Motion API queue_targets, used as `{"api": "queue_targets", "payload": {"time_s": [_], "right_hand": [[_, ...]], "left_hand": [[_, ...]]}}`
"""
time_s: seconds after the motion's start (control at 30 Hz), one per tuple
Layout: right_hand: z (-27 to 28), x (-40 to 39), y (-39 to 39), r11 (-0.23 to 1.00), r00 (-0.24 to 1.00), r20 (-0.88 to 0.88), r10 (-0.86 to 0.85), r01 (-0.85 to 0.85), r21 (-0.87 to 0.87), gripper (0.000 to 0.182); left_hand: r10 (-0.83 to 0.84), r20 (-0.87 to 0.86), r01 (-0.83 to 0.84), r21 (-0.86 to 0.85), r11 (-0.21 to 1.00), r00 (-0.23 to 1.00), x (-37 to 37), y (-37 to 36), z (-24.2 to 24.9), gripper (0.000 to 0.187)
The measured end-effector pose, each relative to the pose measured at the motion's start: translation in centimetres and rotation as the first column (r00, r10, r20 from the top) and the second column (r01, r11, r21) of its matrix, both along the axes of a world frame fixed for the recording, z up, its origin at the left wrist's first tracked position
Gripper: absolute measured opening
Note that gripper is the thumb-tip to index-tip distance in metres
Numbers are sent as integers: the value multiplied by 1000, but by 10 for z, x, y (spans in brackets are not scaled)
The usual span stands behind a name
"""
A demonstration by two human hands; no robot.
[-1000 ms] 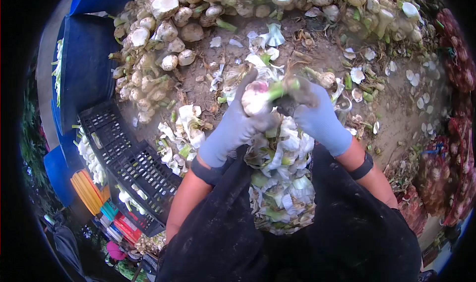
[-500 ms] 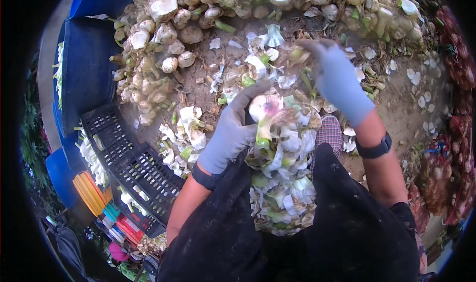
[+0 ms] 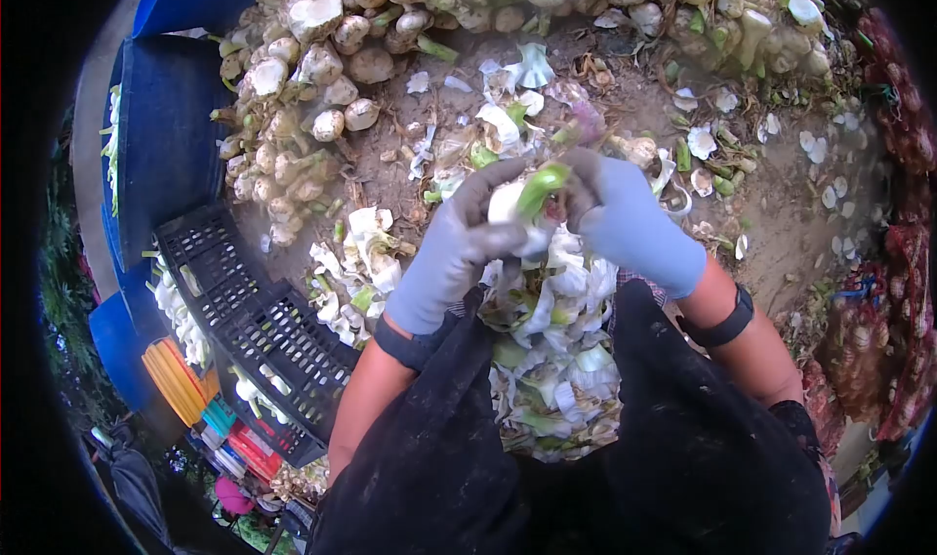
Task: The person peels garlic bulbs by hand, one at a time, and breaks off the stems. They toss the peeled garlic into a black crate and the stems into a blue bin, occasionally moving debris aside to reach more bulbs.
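My left hand (image 3: 444,247), in a grey-blue glove with dirty fingertips, is closed around a white garlic bulb (image 3: 506,204). The bulb is tilted, its short green stem (image 3: 542,189) pointing up and right. My right hand (image 3: 625,213), gloved alike, is closed at the stem side of the bulb; motion blur hides what exactly its fingertips pinch. A blurred purplish piece of peel (image 3: 583,118) shows just above the right fingers. Below both hands, between my knees, lies a heap of loose garlic skins (image 3: 556,399).
Unpeeled garlic bulbs (image 3: 283,164) are piled on the ground at left and along the back. A black slatted crate (image 3: 264,311) stands at left beside a blue container (image 3: 176,145), with white garlic near both. Red mesh sacks (image 3: 903,291) line the right. Peelings (image 3: 361,262) litter the soil.
My right hand has come down and left from the upper right to meet the bulb in my left hand. The bulb has turned, its stem now upward instead of downward.
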State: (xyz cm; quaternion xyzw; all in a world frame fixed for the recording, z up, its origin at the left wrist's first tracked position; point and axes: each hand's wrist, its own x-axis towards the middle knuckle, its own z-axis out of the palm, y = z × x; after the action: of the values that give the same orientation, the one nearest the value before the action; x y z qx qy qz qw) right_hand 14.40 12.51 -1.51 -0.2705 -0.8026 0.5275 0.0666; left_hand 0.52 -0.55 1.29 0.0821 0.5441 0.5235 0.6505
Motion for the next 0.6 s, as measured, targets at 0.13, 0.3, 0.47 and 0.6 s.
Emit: {"api": "queue_targets", "payload": {"time_s": [0.13,0.3,0.47,0.6], "right_hand": [[24,6,7,606,953,169,-251,291,-741,9],[-15,33,77,788,798,130,-588,602,-129,21],[12,25,35,857,993,43,-107,70,510,54],[23,5,2,993,993,47,-107,109,-53,32]], "left_hand": [[63,89,-65,23,998,994,-3,-4,-12,58],[-27,194,8,97,995,981,-8,-10,-7,57],[73,116,-76,21,997,991,-6,-8,-12,63],[23,151,-28,34,999,988,-7,-3,-13,69]]}}
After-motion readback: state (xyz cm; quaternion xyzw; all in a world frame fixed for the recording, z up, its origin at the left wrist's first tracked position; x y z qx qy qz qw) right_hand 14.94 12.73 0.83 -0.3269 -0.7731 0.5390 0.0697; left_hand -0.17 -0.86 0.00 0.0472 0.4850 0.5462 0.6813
